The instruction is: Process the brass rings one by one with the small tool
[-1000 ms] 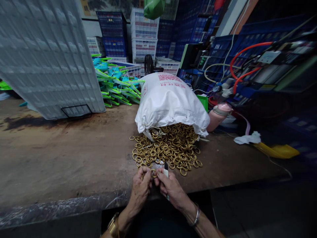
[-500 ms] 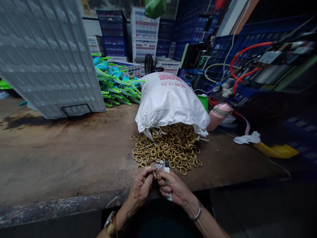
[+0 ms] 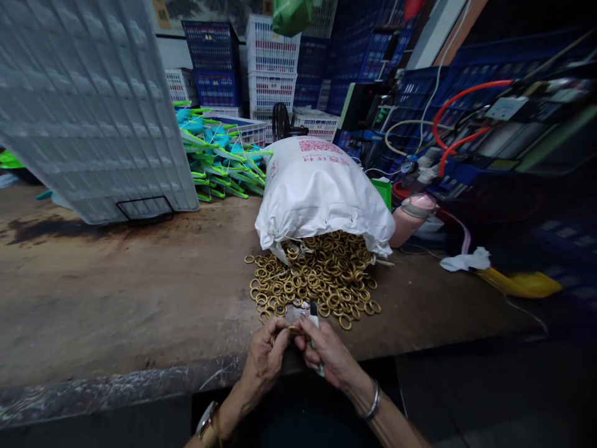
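My left hand [image 3: 265,358] is closed, its thumb and fingers pinching a brass-coloured ring [image 3: 293,330] at the table's front edge. My right hand [image 3: 332,354] meets it there, fingertips against the same ring. Also gripped in the right hand is a slim tool [image 3: 314,320] with a pale handle and a dark flat tip pointing away from me; its exact kind I cannot make out. Just beyond the hands lies a heap of brass-coloured rings [image 3: 308,280], spilling from the mouth of a white woven sack [image 3: 326,193] with red print.
The wooden table [image 3: 140,298] has a worn front edge. A big grey ribbed panel [image 3: 93,112] stands at left, beside a pile of green and blue plastic pieces [image 3: 219,155]. A pink bottle [image 3: 413,218], yellow scoop-like piece [image 3: 522,283] and hosed machine [image 3: 508,124] are right. Crates [image 3: 273,56] stack behind.
The ring between my fingertips has tilted to a flatter, more edge-on view. My right fingers have shifted slightly over the pale handle. The sack and heap have stayed put.
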The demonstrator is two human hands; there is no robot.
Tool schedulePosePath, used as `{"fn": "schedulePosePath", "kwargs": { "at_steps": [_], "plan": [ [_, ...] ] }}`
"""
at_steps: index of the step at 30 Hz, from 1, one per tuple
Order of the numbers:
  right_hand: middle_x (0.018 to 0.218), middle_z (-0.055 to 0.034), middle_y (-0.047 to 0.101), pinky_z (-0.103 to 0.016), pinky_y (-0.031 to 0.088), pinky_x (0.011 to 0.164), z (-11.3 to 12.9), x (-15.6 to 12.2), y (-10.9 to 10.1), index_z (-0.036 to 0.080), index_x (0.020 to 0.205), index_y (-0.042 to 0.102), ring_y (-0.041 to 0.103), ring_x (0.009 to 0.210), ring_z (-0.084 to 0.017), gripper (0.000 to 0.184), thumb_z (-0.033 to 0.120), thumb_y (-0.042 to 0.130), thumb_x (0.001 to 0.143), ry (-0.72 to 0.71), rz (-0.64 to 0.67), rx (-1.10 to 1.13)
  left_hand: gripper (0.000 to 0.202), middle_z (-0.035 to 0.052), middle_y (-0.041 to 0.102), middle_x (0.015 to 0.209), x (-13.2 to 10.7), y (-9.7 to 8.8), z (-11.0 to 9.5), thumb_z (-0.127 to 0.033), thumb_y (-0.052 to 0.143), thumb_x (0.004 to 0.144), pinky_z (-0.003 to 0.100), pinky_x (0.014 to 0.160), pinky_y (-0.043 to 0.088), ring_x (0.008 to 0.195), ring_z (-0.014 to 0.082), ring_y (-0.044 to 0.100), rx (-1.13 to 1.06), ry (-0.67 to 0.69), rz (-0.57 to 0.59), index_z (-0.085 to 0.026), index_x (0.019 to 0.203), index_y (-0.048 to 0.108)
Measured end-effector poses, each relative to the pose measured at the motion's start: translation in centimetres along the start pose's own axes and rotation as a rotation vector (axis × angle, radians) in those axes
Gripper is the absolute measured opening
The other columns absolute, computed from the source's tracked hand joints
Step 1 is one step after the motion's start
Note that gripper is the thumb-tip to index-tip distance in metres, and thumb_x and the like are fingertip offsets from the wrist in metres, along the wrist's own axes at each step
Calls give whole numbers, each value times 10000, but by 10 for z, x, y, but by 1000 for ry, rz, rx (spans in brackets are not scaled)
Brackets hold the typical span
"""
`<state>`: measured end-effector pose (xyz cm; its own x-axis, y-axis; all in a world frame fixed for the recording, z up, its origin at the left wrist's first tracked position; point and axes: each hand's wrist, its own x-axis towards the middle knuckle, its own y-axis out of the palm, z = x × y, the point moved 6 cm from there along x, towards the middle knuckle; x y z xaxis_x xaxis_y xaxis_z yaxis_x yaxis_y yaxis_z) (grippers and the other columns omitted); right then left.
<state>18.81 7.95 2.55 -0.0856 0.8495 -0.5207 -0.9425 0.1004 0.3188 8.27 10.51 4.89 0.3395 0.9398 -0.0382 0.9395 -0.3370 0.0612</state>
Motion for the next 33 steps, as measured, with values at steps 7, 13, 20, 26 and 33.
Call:
{"fn": "schedulePosePath", "kwargs": {
  "at_steps": [7, 13, 20, 26, 33],
  "plan": [
    [487, 98, 405, -165, 140, 335, 0, 7, -8, 192, 672, 425, 225, 338, -6, 384, 540, 588, 676, -123, -111, -203, 279, -60, 444, 493, -5, 8, 13, -435, 555, 758, 167, 384, 273, 383, 51, 341, -138, -273, 98, -169, 678, 534],
    [469, 82, 399, -188, 170, 355, -4, 13, -14, 192, 629, 444, 263, 357, -27, 314, 465, 571, 717, -177, -156, -323, 362, -57, 443, 519, -7, 11, 20, -518, 507, 763, 160, 345, 252, 367, 41, 335, -212, -327, 144, -169, 667, 486],
    [479, 80, 404, -187, 192, 368, 2, 8, -7, 195, 639, 433, 259, 363, -34, 296, 457, 515, 750, -190, -135, -319, 336, -61, 464, 545, -9, 11, 32, -498, 529, 763, 135, 338, 215, 362, 22, 327, -339, -376, 132, -163, 753, 507],
    [475, 72, 390, -184, 242, 400, 8, 7, -7, 191, 617, 439, 299, 395, -53, 277, 413, 444, 782, -250, -136, -411, 361, -81, 444, 514, -9, 10, 38, -519, 560, 731, 129, 327, 198, 339, 15, 309, -402, -384, 98, -174, 709, 456],
    [583, 19, 501, -211, 311, 511, 7, 3, -4, 187, 694, 502, 426, 532, -104, 150, 213, 390, 790, -459, -114, -882, 345, -80, 432, 525, -6, 7, 30, -503, 541, 753, 134, 340, 225, 356, 20, 309, -386, -318, 50, -182, 693, 431]
  ]
}}
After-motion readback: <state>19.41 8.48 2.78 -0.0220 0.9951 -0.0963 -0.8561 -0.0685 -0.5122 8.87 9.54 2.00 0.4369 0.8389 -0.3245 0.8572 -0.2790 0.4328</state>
